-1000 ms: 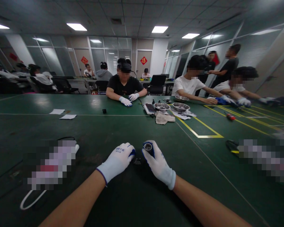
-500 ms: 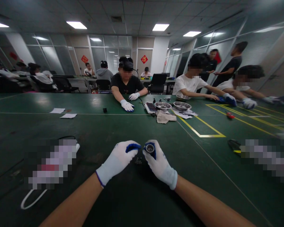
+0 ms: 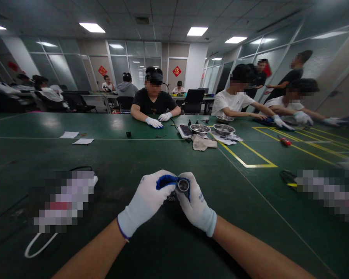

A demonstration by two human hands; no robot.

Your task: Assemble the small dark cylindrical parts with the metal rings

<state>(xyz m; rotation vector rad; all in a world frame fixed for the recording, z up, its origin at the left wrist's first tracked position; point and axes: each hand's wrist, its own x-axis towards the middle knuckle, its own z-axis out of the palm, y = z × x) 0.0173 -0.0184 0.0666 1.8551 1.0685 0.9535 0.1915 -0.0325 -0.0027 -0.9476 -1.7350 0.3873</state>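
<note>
Green matting covers the long table (image 3: 110, 162) where other gloved people sit working. Right hand (image 3: 196, 205) is closed around a small round metal part (image 3: 183, 185); left hand (image 3: 147, 201) pinches at its rim, over tiny loose pieces (image 3: 171, 198)

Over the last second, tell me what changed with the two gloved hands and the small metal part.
The left hand moved right, off the table, until its blue fingertips met the small round metal part. The right hand kept its grip on that part throughout and barely shifted. The little pile of small dark pieces stayed on the green table under the hands, and the metal bowls across the table did not move.
</note>
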